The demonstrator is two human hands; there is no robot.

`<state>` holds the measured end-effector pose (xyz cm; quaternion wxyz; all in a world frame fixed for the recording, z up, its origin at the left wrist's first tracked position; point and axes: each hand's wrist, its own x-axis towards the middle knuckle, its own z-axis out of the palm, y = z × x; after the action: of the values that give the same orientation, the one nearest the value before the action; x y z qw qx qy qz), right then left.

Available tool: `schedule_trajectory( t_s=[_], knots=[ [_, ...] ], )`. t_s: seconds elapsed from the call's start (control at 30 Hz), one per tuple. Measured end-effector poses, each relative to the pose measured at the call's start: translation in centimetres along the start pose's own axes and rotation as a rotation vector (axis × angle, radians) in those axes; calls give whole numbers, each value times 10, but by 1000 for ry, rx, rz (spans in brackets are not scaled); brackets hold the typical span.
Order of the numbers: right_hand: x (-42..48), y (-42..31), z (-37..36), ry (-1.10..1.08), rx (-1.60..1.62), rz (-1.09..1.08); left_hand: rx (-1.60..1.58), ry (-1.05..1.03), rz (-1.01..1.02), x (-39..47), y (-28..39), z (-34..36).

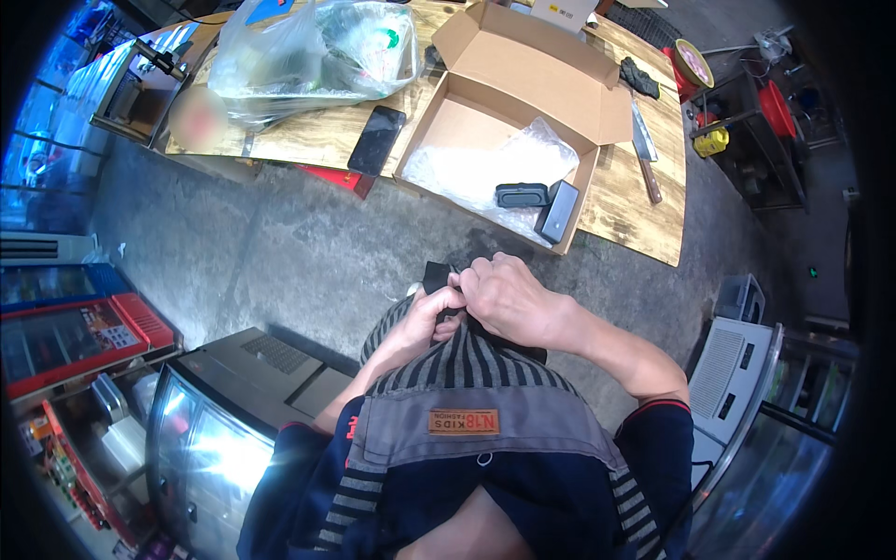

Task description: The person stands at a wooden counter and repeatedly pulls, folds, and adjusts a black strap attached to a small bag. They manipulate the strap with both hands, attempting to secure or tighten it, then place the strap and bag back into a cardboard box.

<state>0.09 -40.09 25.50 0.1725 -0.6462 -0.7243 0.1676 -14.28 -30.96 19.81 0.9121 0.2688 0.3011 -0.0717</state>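
Both hands meet in front of my waist, beyond the chest of a grey and black striped apron (pixel 467 367). My left hand (pixel 435 311) pinches gathered cloth and the edge of a black strap or band (pixel 437 274). Close against it, my right hand (pixel 505 297) has its fingers curled on dark material, mostly hidden under the hand. Past the hands, an open cardboard box (pixel 483 210) lies on the wooden table (pixel 630 224). Inside it are clear plastic wrap (pixel 483 164), a black case (pixel 521 195) and a dark rectangular device (pixel 558 211).
On the table are a smartphone (pixel 376 140), plastic bags (pixel 315 63), a knife with a wooden handle (pixel 644 150) and a black glove (pixel 638 78). A glass-fronted cabinet (pixel 210 427) stands at lower left, a white appliance (pixel 724 371) at right.
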Motion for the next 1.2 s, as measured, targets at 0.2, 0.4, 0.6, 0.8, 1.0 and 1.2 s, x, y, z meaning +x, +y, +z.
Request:
schedule_trajectory(
  t_s=[0.2,0.4,0.6,0.8,1.0,1.2],
  knots=[
    [1,15,-11,-156,356,73,79,-3,148,-3,3,11],
    [5,22,-13,-185,554,28,187,-5,182,-3,3,16],
    [11,34,3,-224,698,36,170,-29,151,-2,-1,12],
    [13,35,4,-282,691,22,211,-16,156,-1,-4,10],
    [14,25,-22,-285,175,-47,255,35,125,4,-10,2],
    [16,25,-22,-219,-28,-185,87,3,49,-5,-2,12]
  ],
)
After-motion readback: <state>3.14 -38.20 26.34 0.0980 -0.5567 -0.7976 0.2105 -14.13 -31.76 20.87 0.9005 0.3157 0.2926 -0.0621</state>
